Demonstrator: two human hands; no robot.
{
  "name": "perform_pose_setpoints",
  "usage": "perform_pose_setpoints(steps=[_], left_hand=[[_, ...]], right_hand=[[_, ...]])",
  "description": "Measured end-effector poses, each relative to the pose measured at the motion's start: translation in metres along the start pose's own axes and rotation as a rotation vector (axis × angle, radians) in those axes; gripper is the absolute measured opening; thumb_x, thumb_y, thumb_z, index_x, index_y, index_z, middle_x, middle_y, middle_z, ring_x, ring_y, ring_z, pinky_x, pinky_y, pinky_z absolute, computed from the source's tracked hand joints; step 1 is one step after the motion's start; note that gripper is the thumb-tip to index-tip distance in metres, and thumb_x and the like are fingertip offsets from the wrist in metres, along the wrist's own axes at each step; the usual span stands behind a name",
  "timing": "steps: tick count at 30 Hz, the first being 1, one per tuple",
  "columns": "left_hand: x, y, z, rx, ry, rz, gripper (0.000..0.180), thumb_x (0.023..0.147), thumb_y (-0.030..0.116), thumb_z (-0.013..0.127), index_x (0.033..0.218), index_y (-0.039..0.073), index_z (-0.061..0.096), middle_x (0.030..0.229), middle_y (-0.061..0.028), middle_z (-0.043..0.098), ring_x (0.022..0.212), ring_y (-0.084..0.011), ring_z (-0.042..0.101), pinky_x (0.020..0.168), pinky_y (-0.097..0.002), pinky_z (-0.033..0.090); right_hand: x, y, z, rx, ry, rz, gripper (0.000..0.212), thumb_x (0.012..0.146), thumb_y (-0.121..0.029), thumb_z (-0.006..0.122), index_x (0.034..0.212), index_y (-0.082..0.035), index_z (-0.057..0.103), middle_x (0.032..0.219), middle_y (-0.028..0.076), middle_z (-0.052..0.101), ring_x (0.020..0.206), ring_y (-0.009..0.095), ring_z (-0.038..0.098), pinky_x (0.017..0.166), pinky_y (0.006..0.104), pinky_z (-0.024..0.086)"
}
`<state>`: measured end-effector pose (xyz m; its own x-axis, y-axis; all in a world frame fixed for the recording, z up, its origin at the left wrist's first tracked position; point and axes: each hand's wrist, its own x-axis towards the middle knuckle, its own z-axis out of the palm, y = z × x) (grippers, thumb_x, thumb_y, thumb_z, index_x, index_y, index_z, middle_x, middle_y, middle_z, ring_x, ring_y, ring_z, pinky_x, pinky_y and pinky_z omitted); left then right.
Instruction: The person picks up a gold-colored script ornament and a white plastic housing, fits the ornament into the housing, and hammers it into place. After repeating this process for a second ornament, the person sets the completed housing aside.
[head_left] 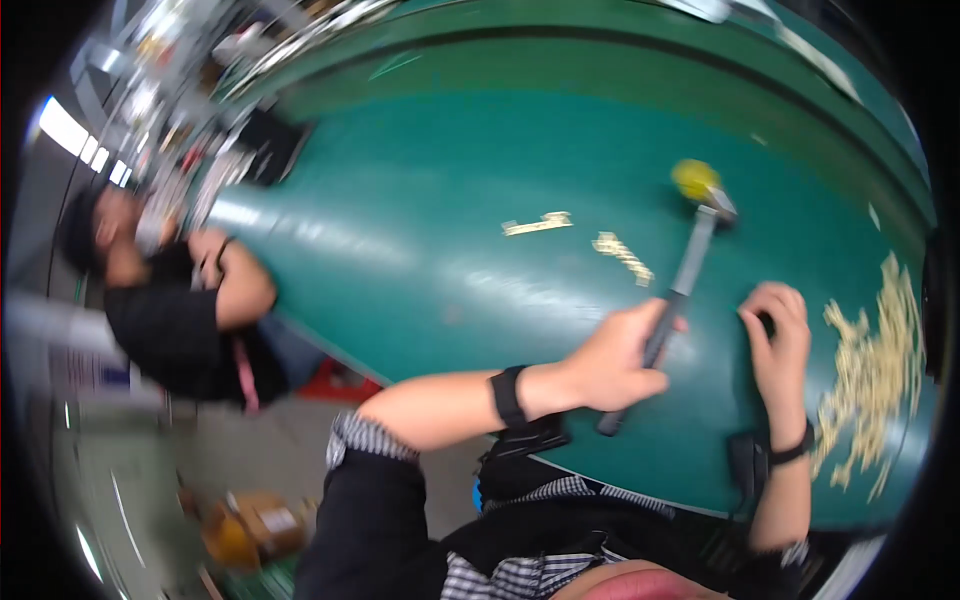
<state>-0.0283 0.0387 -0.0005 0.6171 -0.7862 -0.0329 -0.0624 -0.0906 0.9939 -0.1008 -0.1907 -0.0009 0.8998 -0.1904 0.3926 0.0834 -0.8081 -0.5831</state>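
Worktop [400,170], broad and green, bears a heap of pale strips [880,350]. Left of it, the left hand [622,358] clasps a hammer [691,258]. The right hand [782,325] curls, contents unclear. The hammer's head overlaps a yellow round object [692,178]; a steady wrist probably helps, right fingers clear.

One green table [380,160], one hammer [690,262], one yellow round piece [694,178] by the hammer's head. Two hands of the wearer: one left hand [625,355], one right hand [782,325]. Two black wristbands on the wearer, one on the left wrist [508,397] and one on the right [792,450]. Two small cream pieces, one straighter [537,224] and one crooked [622,258]; one big cream heap [868,365], its strips too tangled to count. One co-worker [165,330], one carton [275,520]
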Motion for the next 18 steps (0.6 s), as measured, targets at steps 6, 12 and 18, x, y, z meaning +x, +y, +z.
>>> perform_pose_setpoints(steps=[6, 12, 18], left_hand=[[-0.002, 0.011, 0.003, 0.167, 0.152, 0.238, 0.048, 0.057, 0.002, 0.057, 0.105, 0.0, 0.054, 0.059, -0.0086, 0.048, 0.054, -0.0219, 0.053, 0.051, -0.035, 0.04], [-0.006, 0.012, 0.008, 0.113, 0.027, 0.12, 0.045, 0.055, 0.0, 0.058, 0.1, -0.001, 0.056, 0.058, -0.0085, 0.05, 0.053, -0.0208, 0.054, 0.05, -0.0347, 0.04], [0.007, 0.007, 0.007, -0.101, 0.035, -0.061, 0.041, 0.054, 0.001, 0.063, 0.095, -0.003, 0.057, 0.059, -0.0076, 0.053, 0.055, -0.0182, 0.056, 0.05, -0.0333, 0.042]], right_hand=[[-0.006, 0.006, -0.002, -0.024, -0.04, -0.061, 0.005, 0.079, 0.002, 0.059, 0.081, 0.001, 0.055, 0.094, 0.013, 0.057, 0.095, 0.028, 0.053, 0.085, 0.0338, 0.041], [-0.007, 0.015, -0.004, -0.066, -0.099, -0.042, 0.004, 0.083, 0.0, 0.057, 0.086, 0.002, 0.054, 0.097, 0.013, 0.055, 0.095, 0.027, 0.051, 0.086, 0.0336, 0.04], [-0.008, 0.029, -0.006, -0.081, -0.131, -0.036, 0.005, 0.087, -0.001, 0.054, 0.089, 0.002, 0.053, 0.098, 0.012, 0.054, 0.095, 0.026, 0.051, 0.086, 0.0331, 0.04]])
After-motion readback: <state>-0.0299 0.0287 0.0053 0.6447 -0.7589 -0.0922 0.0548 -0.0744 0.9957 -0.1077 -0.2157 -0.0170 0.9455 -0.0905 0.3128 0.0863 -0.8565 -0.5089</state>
